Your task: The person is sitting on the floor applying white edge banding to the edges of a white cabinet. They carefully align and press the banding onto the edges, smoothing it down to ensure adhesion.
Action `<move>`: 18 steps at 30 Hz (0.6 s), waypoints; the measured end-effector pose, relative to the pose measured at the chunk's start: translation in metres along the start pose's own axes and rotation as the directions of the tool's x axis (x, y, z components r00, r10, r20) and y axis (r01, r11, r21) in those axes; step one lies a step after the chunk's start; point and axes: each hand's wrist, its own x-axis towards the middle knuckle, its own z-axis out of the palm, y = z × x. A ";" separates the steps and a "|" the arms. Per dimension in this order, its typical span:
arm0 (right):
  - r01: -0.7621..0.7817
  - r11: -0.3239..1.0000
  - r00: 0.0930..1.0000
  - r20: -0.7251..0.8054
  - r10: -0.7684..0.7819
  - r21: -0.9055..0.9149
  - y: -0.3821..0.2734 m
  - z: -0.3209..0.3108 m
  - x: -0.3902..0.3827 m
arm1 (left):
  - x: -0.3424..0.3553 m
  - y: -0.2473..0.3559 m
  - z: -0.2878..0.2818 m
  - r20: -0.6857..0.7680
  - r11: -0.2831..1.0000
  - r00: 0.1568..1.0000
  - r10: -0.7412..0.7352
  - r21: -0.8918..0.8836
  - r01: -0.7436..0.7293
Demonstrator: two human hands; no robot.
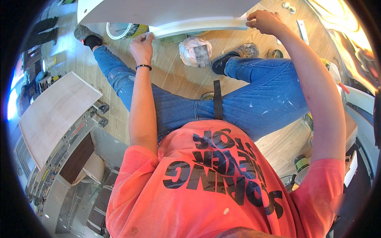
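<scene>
A large white panel (pixel 170 11) spans the top of the view in front of me. Along its near edge runs a long white strip (pixel 198 27), and I cannot tell whether it is fixed to the panel. My left hand (pixel 142 48) pinches the strip's left end between thumb and fingers. At the other end, my right hand (pixel 265 22) has its fingers closed at the corner where strip and panel meet. Beneath the strip, a crumpled whitish bundle (pixel 189 50) lies on the floor with a grey rectangular pad (pixel 202 55) on it.
An open bucket (pixel 119 30) stands beside my left hand. On the wood-look floor (pixel 170 75) are a roll of tape (pixel 275 54) and a narrow white piece (pixel 303 31). A pale board (pixel 59 115) lies on a bench at left; a green-banded container (pixel 301 163) stands at right.
</scene>
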 end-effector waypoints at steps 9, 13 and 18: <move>0.003 1.000 0.999 -0.034 -0.003 -0.001 0.000 0.003 0.000 | 0.002 -0.002 0.001 0.035 0.999 0.999 -0.023 -0.023 0.024; -0.022 0.999 1.000 0.010 0.022 0.025 -0.002 0.000 -0.001 | 0.006 -0.008 0.000 0.047 0.999 0.999 -0.027 -0.027 0.029; -0.005 0.999 0.999 -0.041 0.004 -0.031 0.002 0.008 0.002 | 0.004 -0.003 0.000 0.030 1.000 0.999 -0.022 -0.012 0.023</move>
